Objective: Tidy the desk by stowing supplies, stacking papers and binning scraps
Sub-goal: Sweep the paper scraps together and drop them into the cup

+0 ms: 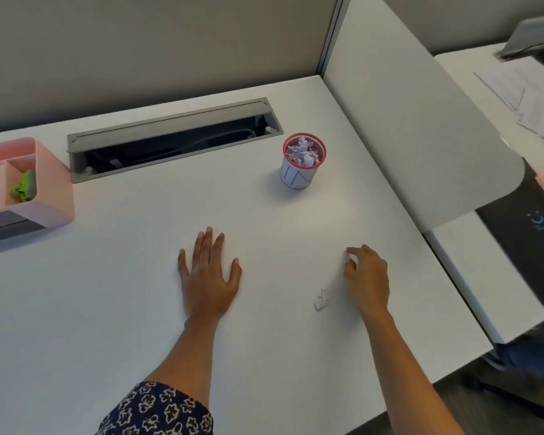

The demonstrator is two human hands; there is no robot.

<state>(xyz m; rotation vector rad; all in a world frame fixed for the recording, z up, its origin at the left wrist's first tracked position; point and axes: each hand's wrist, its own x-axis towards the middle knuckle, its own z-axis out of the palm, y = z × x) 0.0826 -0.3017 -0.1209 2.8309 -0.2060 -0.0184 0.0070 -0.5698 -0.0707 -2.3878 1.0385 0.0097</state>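
Head view shows a white desk (139, 293) with both hands on it. The left hand (208, 274) lies flat, palm down, with its fingers straight and spread, and it holds nothing. The right hand (366, 277) is curled, with its fingertips bent down to the desk. Something small and white shows at those fingertips, but I cannot tell if it is a bit of paper pinched there or only the white desk seen between the fingers.

One paper scrap (321, 301) lies loose on the desk. It is between the two hands, but much nearer to the right one: just beside the wrist, on its inner side, and closer to the person than the fingertips are. It is crumpled and a little longer in the direction away from the person. I think the right hand is the natural one to take it, and it must draw back and turn inward to do so.

The cup (304, 161) with the red rim stands well apart, farther along the desk and slightly to the left of the right hand. It is upright and filled with paper scraps nearly to the rim, so a new piece may sit loosely on top.

At the left edge a pink box (44, 189) holds green clips (24, 186).
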